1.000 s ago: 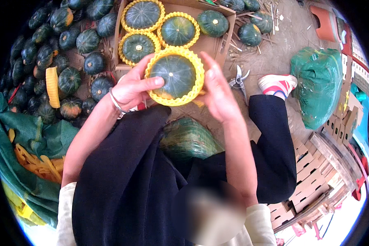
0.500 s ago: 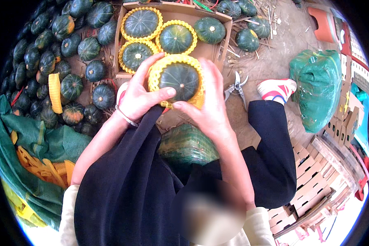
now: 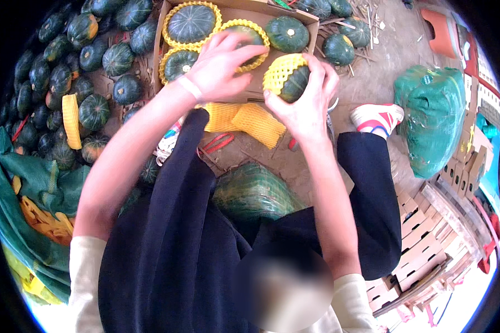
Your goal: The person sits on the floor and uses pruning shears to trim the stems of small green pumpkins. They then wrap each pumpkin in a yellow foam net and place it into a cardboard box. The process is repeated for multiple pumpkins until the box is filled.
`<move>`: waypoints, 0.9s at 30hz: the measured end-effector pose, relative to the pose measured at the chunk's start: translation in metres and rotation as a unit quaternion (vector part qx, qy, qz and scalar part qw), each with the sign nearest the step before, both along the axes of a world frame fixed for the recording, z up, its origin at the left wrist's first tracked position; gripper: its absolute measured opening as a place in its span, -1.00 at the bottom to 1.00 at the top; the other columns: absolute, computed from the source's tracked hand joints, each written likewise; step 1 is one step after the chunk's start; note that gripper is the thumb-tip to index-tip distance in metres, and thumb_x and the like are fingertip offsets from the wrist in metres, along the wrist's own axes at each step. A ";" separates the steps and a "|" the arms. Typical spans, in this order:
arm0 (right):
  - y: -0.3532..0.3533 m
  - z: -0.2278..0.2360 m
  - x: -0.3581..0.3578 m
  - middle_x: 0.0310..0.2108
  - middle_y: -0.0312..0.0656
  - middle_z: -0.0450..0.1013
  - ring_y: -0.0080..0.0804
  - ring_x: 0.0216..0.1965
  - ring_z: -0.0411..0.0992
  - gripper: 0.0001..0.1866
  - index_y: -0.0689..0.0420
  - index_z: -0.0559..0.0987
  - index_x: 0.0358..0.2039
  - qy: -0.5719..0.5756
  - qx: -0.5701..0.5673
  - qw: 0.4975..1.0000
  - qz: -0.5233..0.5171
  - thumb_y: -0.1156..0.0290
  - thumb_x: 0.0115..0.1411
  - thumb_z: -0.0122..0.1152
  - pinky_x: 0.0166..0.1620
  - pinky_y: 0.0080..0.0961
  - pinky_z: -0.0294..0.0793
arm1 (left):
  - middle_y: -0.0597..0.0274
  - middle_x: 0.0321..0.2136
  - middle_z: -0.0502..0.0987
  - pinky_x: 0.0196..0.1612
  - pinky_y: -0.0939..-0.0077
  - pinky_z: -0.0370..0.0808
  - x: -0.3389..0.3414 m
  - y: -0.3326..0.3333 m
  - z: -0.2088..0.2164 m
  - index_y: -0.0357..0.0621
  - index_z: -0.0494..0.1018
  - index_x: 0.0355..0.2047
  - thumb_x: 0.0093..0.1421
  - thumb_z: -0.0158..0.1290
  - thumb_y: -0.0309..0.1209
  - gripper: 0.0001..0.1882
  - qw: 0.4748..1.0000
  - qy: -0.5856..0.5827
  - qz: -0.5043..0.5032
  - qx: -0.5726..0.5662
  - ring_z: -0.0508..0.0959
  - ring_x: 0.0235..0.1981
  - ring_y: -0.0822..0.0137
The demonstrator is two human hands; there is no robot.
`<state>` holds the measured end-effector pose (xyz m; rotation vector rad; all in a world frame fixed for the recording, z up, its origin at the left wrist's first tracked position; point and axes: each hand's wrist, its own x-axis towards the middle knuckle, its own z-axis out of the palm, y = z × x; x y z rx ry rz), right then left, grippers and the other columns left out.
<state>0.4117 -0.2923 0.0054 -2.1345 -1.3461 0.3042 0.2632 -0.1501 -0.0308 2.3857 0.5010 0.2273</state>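
My right hand [image 3: 308,102] grips a green kabocha squash [image 3: 297,82] wrapped in a yellow foam net [image 3: 284,73]; the squash is tilted on its side over the near right part of a cardboard box [image 3: 312,39]. With fingers spread, my left hand [image 3: 219,67] is slightly blurred above the box. It partly covers a netted squash [image 3: 244,36] and the edge of another netted squash [image 3: 179,65]; whether it touches them I cannot tell. Also in the box are a third netted squash [image 3: 191,24] at the far left and a bare squash [image 3: 287,34] at the far right.
Flat yellow foam nets [image 3: 258,121] lie just below the box. Many loose squashes [image 3: 94,111] are piled at left, beside a green sack of nets [image 3: 44,219]. A wrapped green bundle [image 3: 255,191] sits between my legs. At right are a green sack [image 3: 430,122] and stacked cartons [image 3: 422,238].
My hands have parted. The right has carried the netted squash rightward and away from me, tipping it sideways. My left hand has let go and moved over the box, uncovering the flat nets.
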 end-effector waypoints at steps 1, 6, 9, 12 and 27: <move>0.009 -0.002 0.004 -0.04 0.08 0.09 0.11 0.04 0.09 -0.16 0.04 0.28 0.02 -0.041 0.016 0.999 0.019 0.25 -0.36 0.43 0.07 -0.01 0.18 | 0.10 0.14 0.20 0.18 -0.04 0.11 0.017 0.001 -0.009 0.20 0.29 0.12 -0.05 0.17 -0.22 -0.35 0.988 0.028 0.017 0.151 0.08 0.23 -0.01; 0.027 -0.038 -0.006 0.05 -0.05 0.11 0.03 0.11 0.07 -0.11 -0.06 0.31 0.05 -0.200 -0.250 0.942 0.095 0.13 -0.37 0.50 0.02 0.06 0.15 | 0.19 0.17 0.11 0.11 -0.20 0.14 0.036 0.011 -0.032 0.38 0.31 0.04 -0.27 0.28 -0.34 -0.23 0.957 0.178 -0.013 0.228 0.04 0.24 0.04; 0.026 -0.057 -0.008 0.06 -0.01 0.09 0.08 0.11 0.05 -0.04 -0.01 0.25 0.09 -0.146 -0.174 0.971 0.071 0.13 -0.38 0.50 0.02 0.11 0.17 | 0.17 0.18 0.11 0.08 -0.25 0.14 0.038 0.011 -0.034 0.35 0.32 0.02 -0.20 0.27 -0.29 -0.31 0.958 0.157 0.008 0.238 0.05 0.24 0.03; 0.014 -0.055 -0.006 0.09 0.05 0.09 0.07 0.11 0.07 -0.15 0.04 0.27 0.09 -0.156 -0.129 0.972 0.121 0.16 -0.26 0.42 0.02 0.15 0.16 | 0.07 0.17 0.11 0.16 -0.09 0.11 0.031 0.016 -0.017 0.10 0.22 0.08 -0.15 0.22 -0.25 -0.27 0.968 0.152 -0.004 0.200 0.07 0.23 -0.04; -0.044 0.013 -0.023 -0.06 0.10 0.33 0.02 -0.16 0.43 -0.41 0.19 0.19 0.13 0.270 -0.047 0.957 0.091 0.60 0.05 0.05 -0.04 -0.24 0.40 | 0.16 -0.01 0.38 -0.01 0.55 0.38 -0.037 -0.041 0.035 -0.21 0.19 0.11 0.10 0.09 -0.52 -0.45 0.817 -0.080 0.111 -0.560 0.43 -0.05 0.40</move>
